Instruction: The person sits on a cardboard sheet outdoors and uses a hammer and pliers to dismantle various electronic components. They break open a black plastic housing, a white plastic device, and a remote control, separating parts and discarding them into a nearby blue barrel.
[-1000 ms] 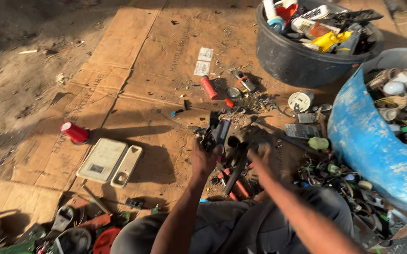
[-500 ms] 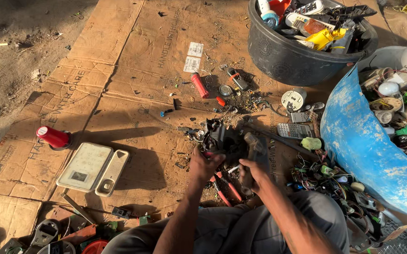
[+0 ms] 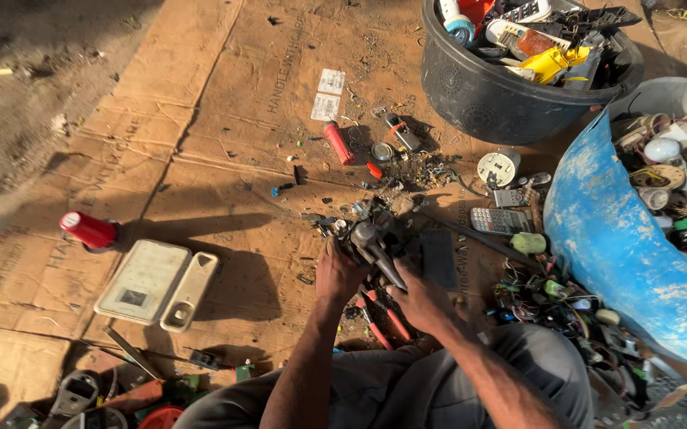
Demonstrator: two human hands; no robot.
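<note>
I sit on flattened cardboard (image 3: 224,135) among scrap electronics. My left hand (image 3: 337,272) presses down on a dark piece of dismantled electronics (image 3: 375,230) in front of me. My right hand (image 3: 424,300) grips a hammer (image 3: 375,248), whose metal head rests on that dark piece. Red-handled pliers (image 3: 381,318) lie on the cardboard just under my hands. A small flat dark panel (image 3: 437,258) lies just right of the hammer.
A black tub (image 3: 502,95) of scrap stands at the back right, a blue barrel (image 3: 621,254) of parts on the right. A calculator (image 3: 496,221), loose wires (image 3: 558,298), a cream casing (image 3: 156,284), a red can (image 3: 89,230) and a red tube (image 3: 339,143) lie around.
Both hands stay on the dark piece; the hammer head has come down onto it. The camera view has shifted slightly.
</note>
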